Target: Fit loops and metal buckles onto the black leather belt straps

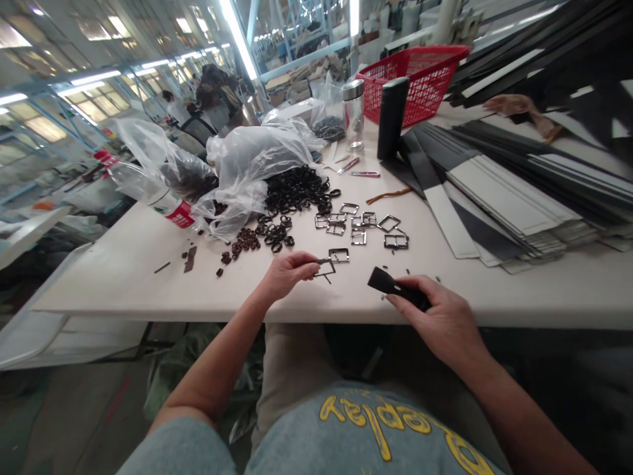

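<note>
Near the front edge of the table, my left hand [291, 274] pinches a rectangular metal belt buckle [326, 268] between thumb and fingers; its prong hangs down. To its right, my right hand [442, 310] is closed around a black strap [386, 282], whose flat end with a pale slot points toward the buckle. The strap and the held buckle are apart. Just beyond my left hand lies a loose buckle [339, 255], with several more buckles [359, 237] scattered farther back. A pile of black loops [297, 188] and small brown loops [246, 241] lie to the left.
Stacked black and white strips [514, 194] cover the right side. At the back stand a red basket [420, 72], a glass bottle [353, 119] and a black roll [392, 119]. Plastic bags [257, 152] and a clear bottle with red label [153, 194] are at left. Snips [364, 174] lie mid-table.
</note>
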`<state>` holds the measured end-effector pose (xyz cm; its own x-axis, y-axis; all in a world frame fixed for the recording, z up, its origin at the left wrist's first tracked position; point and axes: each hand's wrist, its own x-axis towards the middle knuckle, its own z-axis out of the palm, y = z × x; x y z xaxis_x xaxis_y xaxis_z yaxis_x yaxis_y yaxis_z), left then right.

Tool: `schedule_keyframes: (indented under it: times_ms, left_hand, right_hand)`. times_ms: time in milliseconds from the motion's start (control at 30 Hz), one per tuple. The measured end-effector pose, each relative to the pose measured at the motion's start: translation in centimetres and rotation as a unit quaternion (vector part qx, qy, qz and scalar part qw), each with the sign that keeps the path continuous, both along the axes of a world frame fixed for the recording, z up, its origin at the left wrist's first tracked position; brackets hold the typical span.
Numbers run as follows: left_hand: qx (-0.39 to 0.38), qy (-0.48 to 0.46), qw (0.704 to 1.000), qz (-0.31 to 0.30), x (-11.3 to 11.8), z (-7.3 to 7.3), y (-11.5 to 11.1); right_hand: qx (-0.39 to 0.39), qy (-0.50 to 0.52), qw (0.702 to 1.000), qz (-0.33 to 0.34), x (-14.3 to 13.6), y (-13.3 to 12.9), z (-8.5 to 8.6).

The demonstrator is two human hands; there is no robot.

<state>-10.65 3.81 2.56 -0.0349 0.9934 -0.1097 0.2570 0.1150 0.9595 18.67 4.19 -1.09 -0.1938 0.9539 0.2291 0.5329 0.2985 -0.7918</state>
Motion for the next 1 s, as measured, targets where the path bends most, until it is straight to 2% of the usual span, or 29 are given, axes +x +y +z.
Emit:
schedule_keyframes:
  times_ms: [133,233,333,433,567,667,833,1000]
  left_hand:
    - [-0.011,-0.088,0.996,-0.031,4.3,1.3,-2.0]
    - [0.001,-0.133,0.991,0.001,6.9,0.9,-2.7]
    - [0.028,-0.149,0.987,0.050,8.3,0.1,-2.7]
    - [0.049,-0.138,0.987,0.061,8.8,-0.2,-2.5]
    - [0.047,-0.138,0.989,0.035,8.7,-0.3,-2.6]
    - [-0.006,-0.200,0.979,0.026,8.8,-0.5,-2.7]
    - [-0.109,-0.315,0.943,0.022,9.7,-1.1,-3.2]
    - [-0.048,-0.274,0.960,0.040,10.3,-2.3,-3.3]
  right_hand:
    - [-0.041,0.010,0.999,-0.016,-1.3,-0.1,1.1]
    - [-0.064,0.032,0.997,0.022,-2.0,-0.7,1.6]
    - [-0.068,0.065,0.993,0.077,-2.0,-1.5,1.7]
    - [-0.070,0.093,0.987,0.112,-1.6,-2.0,1.6]
    - [-0.073,0.111,0.979,0.156,-1.3,-2.2,1.3]
    - [-0.064,0.146,0.973,0.170,-1.4,-2.4,1.1]
    - [-0.057,0.182,0.967,0.167,-1.8,-2.9,1.4]
    - [-0.076,0.159,0.974,0.145,-1.6,-2.9,1.6]
